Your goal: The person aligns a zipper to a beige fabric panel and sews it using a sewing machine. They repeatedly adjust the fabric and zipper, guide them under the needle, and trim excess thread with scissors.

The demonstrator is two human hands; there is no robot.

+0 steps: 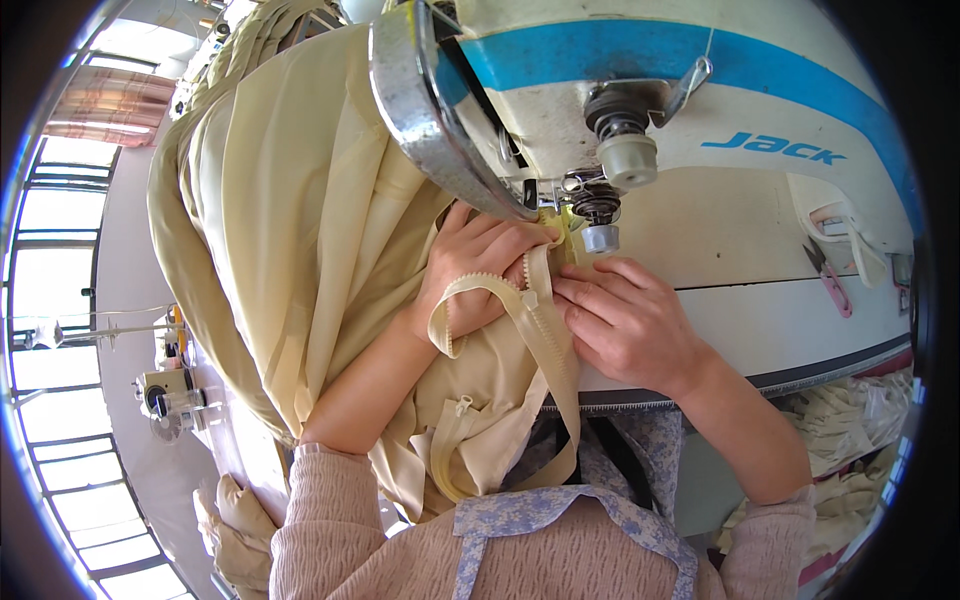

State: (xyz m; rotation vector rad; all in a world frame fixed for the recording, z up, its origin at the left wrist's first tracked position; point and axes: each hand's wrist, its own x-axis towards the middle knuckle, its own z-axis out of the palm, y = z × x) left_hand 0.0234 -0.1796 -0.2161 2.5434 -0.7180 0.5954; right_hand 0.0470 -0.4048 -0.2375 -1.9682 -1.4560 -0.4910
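Observation:
Beige fabric (280, 220) is bunched to the left of and under the sewing machine's head (540, 120). A beige zipper tape (548, 360) runs from beside the presser area down over the fabric in a loop, with another zipper pull (463, 404) lower on the cloth. My left hand (470, 265) has curled fingers pressed on the fabric and zipper tape just left of the presser area. My right hand (630, 325) holds the zipper tape edge with bent fingers, below the round tension knobs (625, 150). The needle is mostly hidden by hands and metal parts.
Pink-handled snips (830, 285) lie on the machine table (750, 330), whose front edge has a ruler strip. More cream fabric is piled at the lower right (840, 420) and lower left (240, 510). Another machine part (165, 395) stands at the left, near tall windows.

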